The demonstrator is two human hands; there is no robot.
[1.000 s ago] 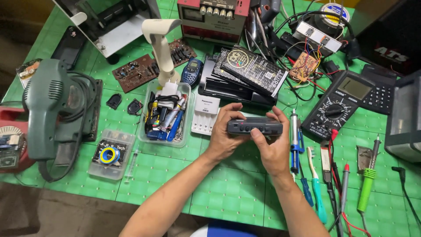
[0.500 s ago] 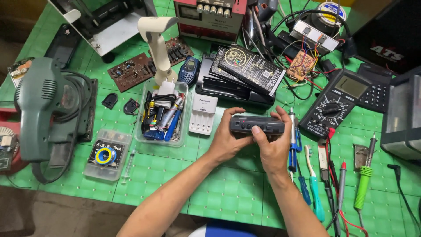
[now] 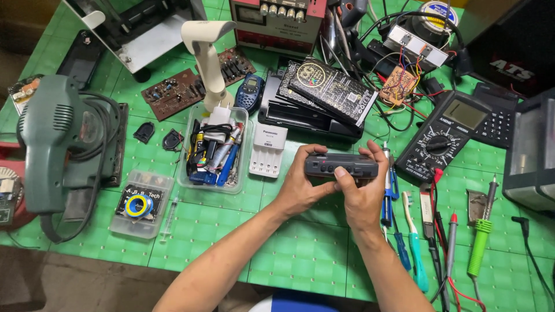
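Observation:
Both my hands hold a small dark grey oblong device (image 3: 341, 164) with buttons along its side, a little above the green tiled bench. My left hand (image 3: 303, 185) grips its left end from below. My right hand (image 3: 364, 193) wraps its right end, with the thumb pressed on its front edge. A white battery charger (image 3: 267, 150) lies just left of the device. A black multimeter (image 3: 442, 138) lies to the right.
A clear tray (image 3: 213, 150) of pens and small parts sits left of centre, a green sander (image 3: 58, 144) at far left. Screwdrivers (image 3: 390, 196), a toothbrush (image 3: 415, 242) and a green soldering iron (image 3: 480, 237) lie at right. Circuit boards (image 3: 173, 91), stacked black boxes (image 3: 324, 95) and wires fill the back.
The device and both hands have stayed almost in place. My right thumb has shifted along the device's front edge. The view has drifted slightly.

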